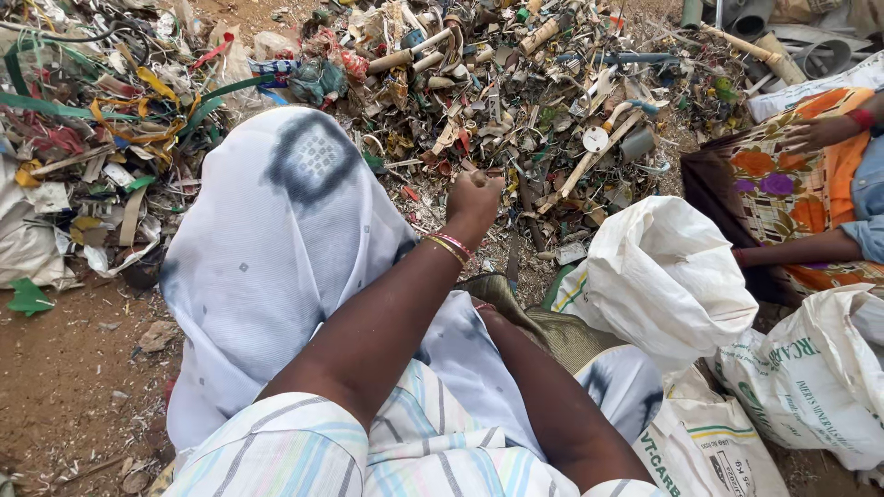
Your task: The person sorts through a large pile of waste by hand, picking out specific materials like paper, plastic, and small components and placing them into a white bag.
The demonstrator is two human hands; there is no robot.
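One small scrap piece [478, 173] – brownish, too small to tell its kind – sits at the top of the left hand [473, 200], which is closed in a fist around it, arm stretched forward over the white cloth [276, 239]. The fist hangs just above the edge of the scrap heap [516, 92]. The right hand is hidden behind a fold of olive cloth [543, 322] – its grip I cannot tell. A white sack [663, 276] stands open beside.
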